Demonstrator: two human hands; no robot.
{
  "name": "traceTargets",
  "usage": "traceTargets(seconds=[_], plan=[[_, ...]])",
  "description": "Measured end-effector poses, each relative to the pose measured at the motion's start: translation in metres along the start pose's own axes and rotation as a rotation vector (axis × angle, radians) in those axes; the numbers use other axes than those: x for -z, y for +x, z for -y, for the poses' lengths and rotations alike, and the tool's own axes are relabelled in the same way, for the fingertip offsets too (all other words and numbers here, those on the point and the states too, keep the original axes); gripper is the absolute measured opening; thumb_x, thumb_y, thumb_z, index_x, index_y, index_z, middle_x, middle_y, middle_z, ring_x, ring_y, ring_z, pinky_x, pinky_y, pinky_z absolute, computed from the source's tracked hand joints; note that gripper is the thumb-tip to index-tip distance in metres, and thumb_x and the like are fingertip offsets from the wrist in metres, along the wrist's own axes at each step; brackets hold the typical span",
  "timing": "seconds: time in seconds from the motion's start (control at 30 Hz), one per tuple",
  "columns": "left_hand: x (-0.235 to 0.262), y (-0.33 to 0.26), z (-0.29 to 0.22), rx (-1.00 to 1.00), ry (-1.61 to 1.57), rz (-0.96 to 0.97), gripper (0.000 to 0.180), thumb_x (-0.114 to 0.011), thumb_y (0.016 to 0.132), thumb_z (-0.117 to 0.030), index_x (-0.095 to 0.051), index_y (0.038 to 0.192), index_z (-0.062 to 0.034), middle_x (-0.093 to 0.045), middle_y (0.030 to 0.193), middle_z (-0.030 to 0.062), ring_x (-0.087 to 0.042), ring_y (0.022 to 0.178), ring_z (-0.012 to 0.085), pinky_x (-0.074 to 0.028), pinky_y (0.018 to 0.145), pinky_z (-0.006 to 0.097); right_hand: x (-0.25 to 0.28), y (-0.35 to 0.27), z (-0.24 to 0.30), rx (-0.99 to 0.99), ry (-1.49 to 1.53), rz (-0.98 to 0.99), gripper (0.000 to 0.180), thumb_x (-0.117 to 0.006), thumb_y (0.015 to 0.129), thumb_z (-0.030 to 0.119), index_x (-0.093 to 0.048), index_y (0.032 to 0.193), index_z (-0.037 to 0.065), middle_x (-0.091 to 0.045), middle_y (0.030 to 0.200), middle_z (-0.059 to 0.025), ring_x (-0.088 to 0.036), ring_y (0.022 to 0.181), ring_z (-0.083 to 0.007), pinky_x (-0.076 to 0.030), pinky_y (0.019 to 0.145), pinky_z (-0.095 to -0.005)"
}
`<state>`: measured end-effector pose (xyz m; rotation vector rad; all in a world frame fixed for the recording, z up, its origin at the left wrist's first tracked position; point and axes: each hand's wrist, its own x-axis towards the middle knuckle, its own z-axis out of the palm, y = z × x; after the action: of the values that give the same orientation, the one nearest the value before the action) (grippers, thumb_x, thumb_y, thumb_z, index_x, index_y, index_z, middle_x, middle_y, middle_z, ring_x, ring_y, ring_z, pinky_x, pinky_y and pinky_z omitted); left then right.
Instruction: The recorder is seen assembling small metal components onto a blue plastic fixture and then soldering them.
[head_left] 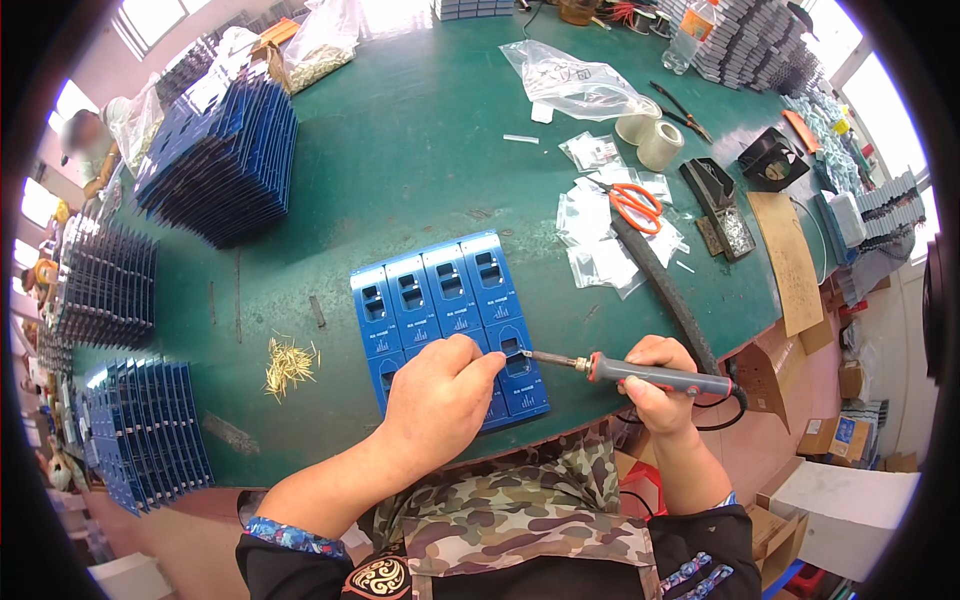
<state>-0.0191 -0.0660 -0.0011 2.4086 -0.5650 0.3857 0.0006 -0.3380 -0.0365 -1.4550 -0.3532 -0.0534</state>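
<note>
A blue circuit board panel (405, 325), divided into several units with small cut-outs, lies on the green table in front of me. My left hand (438, 395) rests over its lower half, fingers bent and closed close to a right-hand cut-out. Whatever those fingertips may pinch is hidden. My right hand (662, 385) grips a soldering iron (655, 375) by its grey handle. The iron points left, its tip at the same cut-out, just beside my left fingertips; I cannot tell whether it touches. A small heap of thin gold-coloured pins (290, 367) lies left of the panel.
Tall stacks of blue boards (225, 160) stand at the left. Right of the panel are small plastic bags (600, 235), orange-handled scissors (635, 205), a black soldering iron stand (715, 205) and a small black fan (773, 160). A thick dark tube (665, 290) runs toward the table's edge.
</note>
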Motion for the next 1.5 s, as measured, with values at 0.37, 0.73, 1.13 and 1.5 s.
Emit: traceTargets(seconds=[0.37,0.73,1.13,1.5], plan=[[-0.0002,0.001,-0.0012,0.014,0.009,0.021,0.017,-0.067,0.075,0.0,-0.065,0.091,-0.0049,-0.058,0.076,0.0076,-0.057,0.066,0.0264,-0.046,0.056,0.037,0.0027,0.0,-0.0021,0.023,-0.059,0.025,0.018,-0.066,0.07,-0.003,-0.059,0.087,-0.001,-0.059,0.076,-0.0104,-0.054,0.064,-0.0155,-0.044,0.057,-0.0282],[0.002,0.0008,-0.0008,0.02,-0.008,0.014,0.019,-0.068,0.075,0.0,-0.066,0.093,-0.0046,-0.058,0.077,0.0083,-0.058,0.067,0.0265,-0.047,0.056,0.036,0.0022,-0.0022,-0.0043,0.05,-0.05,-0.004,0.02,-0.067,0.069,-0.002,-0.06,0.087,-0.001,-0.06,0.078,-0.0103,-0.056,0.064,-0.0183,-0.045,0.056,-0.0301],[0.0005,0.002,-0.0005,0.012,0.01,0.021,0.017,-0.068,0.075,-0.001,-0.066,0.092,-0.0054,-0.058,0.076,0.0073,-0.057,0.067,0.0262,-0.046,0.055,0.037,0.0009,-0.0003,-0.0033,0.051,-0.095,0.018,0.02,-0.069,0.067,0.0,-0.061,0.086,-0.001,-0.061,0.073,-0.0093,-0.056,0.063,-0.0189,-0.045,0.056,-0.0302],[0.006,-0.0027,-0.0076,-0.005,-0.057,0.005,0.019,-0.068,0.075,0.001,-0.065,0.093,-0.0025,-0.058,0.077,0.0095,-0.058,0.067,0.027,-0.047,0.056,0.036,0.0043,-0.0068,0.005,0.022,0.14,-0.069,0.018,-0.065,0.077,0.003,-0.055,0.091,-0.001,-0.056,0.08,-0.0123,-0.055,0.061,-0.0142,-0.047,0.054,-0.0259]])
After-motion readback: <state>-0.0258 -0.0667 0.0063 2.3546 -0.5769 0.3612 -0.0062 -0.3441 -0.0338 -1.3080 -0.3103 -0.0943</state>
